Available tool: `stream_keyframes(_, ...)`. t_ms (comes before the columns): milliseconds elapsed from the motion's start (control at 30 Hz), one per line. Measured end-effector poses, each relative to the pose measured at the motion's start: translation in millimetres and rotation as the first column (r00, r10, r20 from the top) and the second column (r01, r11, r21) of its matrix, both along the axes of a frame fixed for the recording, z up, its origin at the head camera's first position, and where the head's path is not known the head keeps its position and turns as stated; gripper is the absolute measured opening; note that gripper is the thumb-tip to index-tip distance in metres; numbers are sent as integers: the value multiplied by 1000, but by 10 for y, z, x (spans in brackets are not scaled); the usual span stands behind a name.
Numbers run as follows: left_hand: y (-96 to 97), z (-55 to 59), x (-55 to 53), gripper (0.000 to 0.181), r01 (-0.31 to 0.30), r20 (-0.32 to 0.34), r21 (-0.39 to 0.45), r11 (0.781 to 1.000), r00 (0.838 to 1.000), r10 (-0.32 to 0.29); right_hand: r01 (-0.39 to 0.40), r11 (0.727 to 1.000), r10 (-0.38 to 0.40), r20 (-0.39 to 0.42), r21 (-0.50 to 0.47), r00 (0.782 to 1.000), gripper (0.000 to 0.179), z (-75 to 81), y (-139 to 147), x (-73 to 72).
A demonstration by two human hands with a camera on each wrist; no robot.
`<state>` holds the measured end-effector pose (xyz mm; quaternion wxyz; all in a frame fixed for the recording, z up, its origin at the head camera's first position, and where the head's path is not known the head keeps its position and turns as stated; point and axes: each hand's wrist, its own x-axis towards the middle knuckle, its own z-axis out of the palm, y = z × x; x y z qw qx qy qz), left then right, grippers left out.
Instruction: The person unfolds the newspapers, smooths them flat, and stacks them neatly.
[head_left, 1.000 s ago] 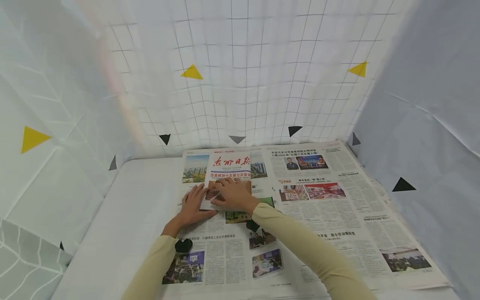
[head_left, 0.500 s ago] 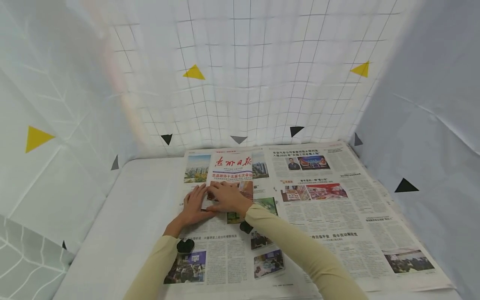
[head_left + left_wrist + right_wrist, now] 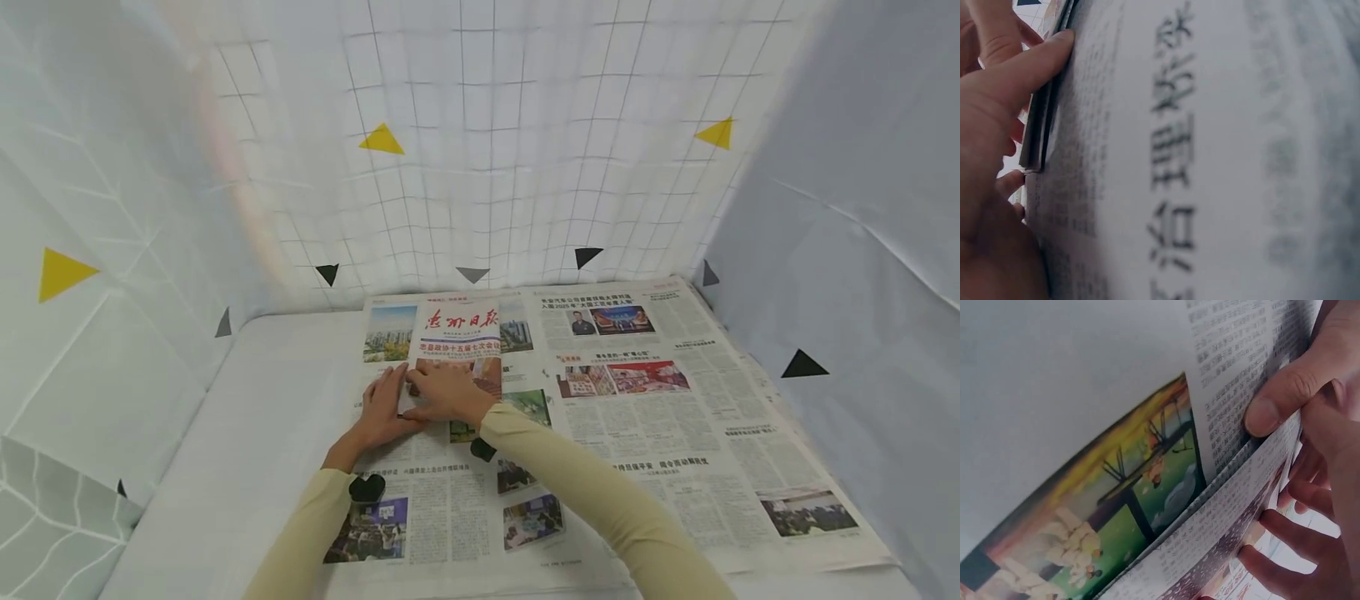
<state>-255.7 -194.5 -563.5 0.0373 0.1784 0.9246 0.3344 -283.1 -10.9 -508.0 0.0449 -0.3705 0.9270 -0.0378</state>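
Observation:
A folded newspaper (image 3: 461, 321) with a red masthead lies on top of a spread newspaper (image 3: 453, 533). My left hand (image 3: 381, 410) rests along its left edge, fingers extended away from me and thumb along the near edge. Over the lower left part of the folded paper, my right hand (image 3: 448, 393) presses down with its fingers close to the left ones. The left wrist view shows the dark, layered edge (image 3: 1038, 125) of the folded paper beside the thumb. In the right wrist view, fingers meet at its near edge, next to a colourful printed picture (image 3: 1141, 481).
The spread sheets cover the middle and right of a white table (image 3: 262, 400). White sheeting with grid lines (image 3: 465, 167) rises behind, with grey-white sheeting on both sides (image 3: 847, 250). Yellow, black and grey triangles mark these walls.
My right hand has slid left and slightly toward me over the folded newspaper, uncovering more of its right side. My left hand stays about where it was. The whole view shifts slightly.

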Motion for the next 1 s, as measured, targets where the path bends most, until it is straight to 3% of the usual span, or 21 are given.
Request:
stream_keyframes(233, -9, -17, -24, 105, -17, 23, 17, 1000, 1000, 17, 58, 998, -60, 41, 36, 997, 75, 45, -103, 13)
stream_keyframes(333, -6, -7, -32, 106, -25, 45, 25, 999, 999, 24, 61, 993, -65, 33, 99, 997, 76, 67, -141, 21)
stream_keyframes(633, -11, -4, -22, 115, -46, 43, 32, 998, 998, 45, 103, 982, -110, 31, 161, 994, 87, 160, -269, 61)
stream_keyframes(800, -31, -9, -10, 117, -31, 8, 46, 998, 999, 31, 95, 979, -105, 51, 178, 993, 81, 199, -285, 76)
stream_keyframes(1000, -31, -23, -6, 110, -52, 16, 63, 997, 999, 51, 40, 995, -49, 104, 87, 993, 62, 199, -200, 76)
